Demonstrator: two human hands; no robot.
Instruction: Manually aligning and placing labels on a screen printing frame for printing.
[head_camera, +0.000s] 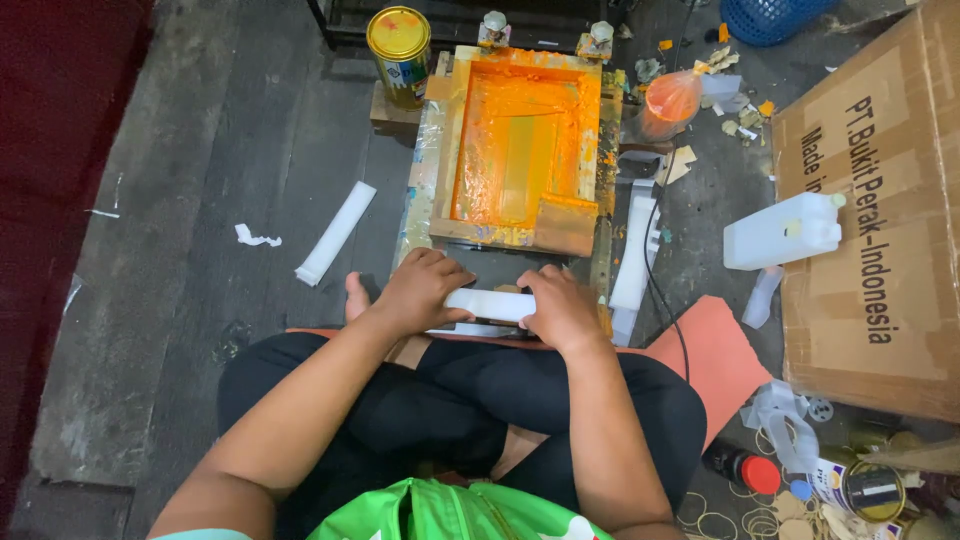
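Left hand (422, 290): fingers curled, closed over left end of white strip (490, 304), knuckles up. Right hand (560, 310): fingers bent, gripping right end of same strip. Strip lies flat and crosswise between both hands, just above crossed legs. Wooden printing frame (522, 150) coated in orange ink sits just beyond hands. Yellow tin (399, 52) far beyond left hand. White plastic jug (785, 230) well right of right hand, beside cardboard box (880, 220). Second white strip (336, 232) on floor left of left hand.
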